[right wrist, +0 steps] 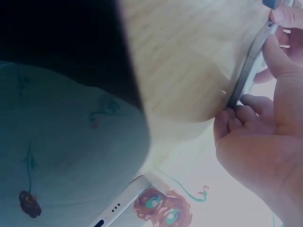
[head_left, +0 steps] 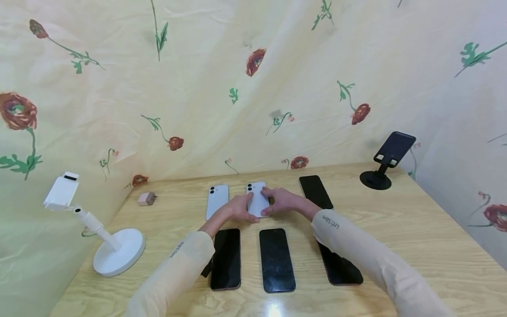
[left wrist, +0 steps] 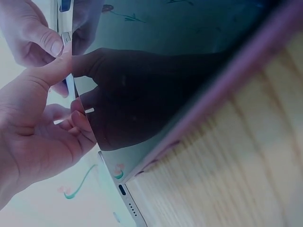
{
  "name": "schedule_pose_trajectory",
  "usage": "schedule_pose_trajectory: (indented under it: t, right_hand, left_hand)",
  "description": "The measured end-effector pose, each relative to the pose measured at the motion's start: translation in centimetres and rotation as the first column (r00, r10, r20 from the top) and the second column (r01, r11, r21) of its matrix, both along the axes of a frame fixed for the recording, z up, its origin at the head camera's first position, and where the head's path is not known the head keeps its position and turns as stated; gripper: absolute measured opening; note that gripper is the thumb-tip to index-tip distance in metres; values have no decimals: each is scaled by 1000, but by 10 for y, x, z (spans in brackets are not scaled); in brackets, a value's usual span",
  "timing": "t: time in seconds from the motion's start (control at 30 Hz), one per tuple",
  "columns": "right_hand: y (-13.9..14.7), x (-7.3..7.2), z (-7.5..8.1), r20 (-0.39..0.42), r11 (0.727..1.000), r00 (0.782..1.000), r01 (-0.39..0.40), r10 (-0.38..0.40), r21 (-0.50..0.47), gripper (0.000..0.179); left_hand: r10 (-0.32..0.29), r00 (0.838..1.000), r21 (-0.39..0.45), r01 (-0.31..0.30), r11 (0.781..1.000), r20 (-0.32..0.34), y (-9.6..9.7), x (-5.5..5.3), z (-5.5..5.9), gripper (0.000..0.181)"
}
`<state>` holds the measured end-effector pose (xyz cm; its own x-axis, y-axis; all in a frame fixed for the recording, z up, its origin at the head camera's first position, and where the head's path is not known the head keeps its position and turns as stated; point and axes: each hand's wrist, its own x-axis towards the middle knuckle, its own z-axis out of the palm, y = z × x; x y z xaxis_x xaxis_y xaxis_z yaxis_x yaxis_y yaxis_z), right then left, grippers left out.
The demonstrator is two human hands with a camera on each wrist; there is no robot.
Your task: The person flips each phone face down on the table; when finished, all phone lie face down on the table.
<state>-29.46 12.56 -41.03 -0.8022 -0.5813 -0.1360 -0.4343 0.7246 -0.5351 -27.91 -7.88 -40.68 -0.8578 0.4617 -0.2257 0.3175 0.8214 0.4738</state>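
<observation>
A pale white-lilac smartphone [head_left: 258, 201], camera side up, is at the back middle of the table between both hands. My left hand [head_left: 240, 208] holds its left edge and lower corner, and my right hand [head_left: 282, 200] grips its right edge. In the right wrist view the fingers and thumb of the right hand [right wrist: 270, 127] pinch the phone's side [right wrist: 246, 71]. The left wrist view shows the left hand [left wrist: 45, 118] at the phone's end, partly hidden by a dark screen close to the camera. Beside it lies a second pale phone [head_left: 217, 200], also back up.
Dark-screened phones lie in front, left [head_left: 226, 259] and middle [head_left: 277, 259]; two more, back [head_left: 315, 190] and front [head_left: 340, 266], are partly under the right arm. A white stand [head_left: 119, 253] and charger plug [head_left: 147, 199] are left; a black stand [head_left: 376, 179] is back right.
</observation>
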Motion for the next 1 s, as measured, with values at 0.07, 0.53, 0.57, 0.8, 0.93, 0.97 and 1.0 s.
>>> schedule_pose_trajectory:
  t: [0.07,0.53,0.57,0.8,0.93,0.97,1.0]
  right_hand:
    - [1,-1,2,-5,1000,1000,-3,3,3,78]
    - [99,-12,49,-207,993,977,38,-61,-113,35]
    - [109,-12,51,-220,993,973,43,-66,-108,34]
    - [161,-4,52,-177,992,984,32,-10,122,53]
    - [174,-2,47,-89,976,996,-3,23,217,76]
    - [176,-2,45,-76,976,997,-1,18,220,81]
    - [177,-3,44,-65,976,998,7,7,219,86]
  left_hand:
    - [2,1000,9,-2,1000,10,0,1,0,101]
    - [70,951,-47,-88,995,-300,41,19,25,50]
    - [50,947,-50,-69,996,-318,48,19,25,51]
    - [4,962,-51,-18,999,-272,95,18,15,65]
    - [-13,977,-71,-2,997,-213,118,15,10,82]
    - [-16,980,-72,2,997,-199,123,15,9,85]
    - [-21,981,-69,8,998,-192,128,14,8,88]
